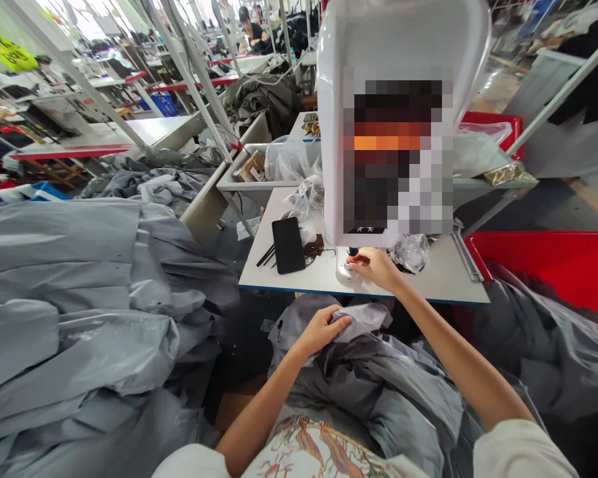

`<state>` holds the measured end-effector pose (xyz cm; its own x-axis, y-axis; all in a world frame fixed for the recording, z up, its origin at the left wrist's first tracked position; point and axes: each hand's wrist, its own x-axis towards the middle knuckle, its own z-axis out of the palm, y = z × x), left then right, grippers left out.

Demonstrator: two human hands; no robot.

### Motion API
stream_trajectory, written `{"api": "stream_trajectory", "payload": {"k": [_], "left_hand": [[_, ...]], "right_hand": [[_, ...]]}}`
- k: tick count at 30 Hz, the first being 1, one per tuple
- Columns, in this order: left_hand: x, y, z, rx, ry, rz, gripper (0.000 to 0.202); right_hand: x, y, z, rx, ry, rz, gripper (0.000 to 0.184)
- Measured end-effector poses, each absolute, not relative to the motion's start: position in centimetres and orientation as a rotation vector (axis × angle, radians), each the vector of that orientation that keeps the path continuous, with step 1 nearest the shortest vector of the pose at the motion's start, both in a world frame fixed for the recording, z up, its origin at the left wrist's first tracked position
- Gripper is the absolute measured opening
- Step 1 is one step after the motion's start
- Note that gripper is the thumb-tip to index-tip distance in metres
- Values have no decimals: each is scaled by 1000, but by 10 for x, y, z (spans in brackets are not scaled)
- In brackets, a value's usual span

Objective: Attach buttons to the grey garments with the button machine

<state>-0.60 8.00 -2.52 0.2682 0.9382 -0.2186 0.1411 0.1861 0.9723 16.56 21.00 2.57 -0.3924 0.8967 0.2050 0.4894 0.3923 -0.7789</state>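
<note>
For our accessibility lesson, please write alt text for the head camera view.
Seen from the wearer's head, a left hand pinches grey fabric on the lap while a right hand rests on a small white device on a white table, beside a black phone. Heaps of grey garments fill the left, with workstations behind.

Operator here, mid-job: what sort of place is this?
Likely a garment factory: heaps of grey cloth surround the workbench, and rows of similar workstations run into the distance.

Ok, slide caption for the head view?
Left hand grips crumpled grey fabric; right hand rests on a small white device on a white worktable.
</note>
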Motion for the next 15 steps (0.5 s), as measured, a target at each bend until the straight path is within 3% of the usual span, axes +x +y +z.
{"api": "stream_trajectory", "payload": {"k": [5,12,15], "left_hand": [[-14,91,12,1262,1146,814,43],[-22,109,37,1335,1033,788,46],[-23,114,38,1445,1110,816,47]], "right_hand": [[169,167,31,-1119,-1811,728,21],[171,128,11,-963,-1728,1515,40],[171,129,10,-1008,-1608,1655,42]]}}
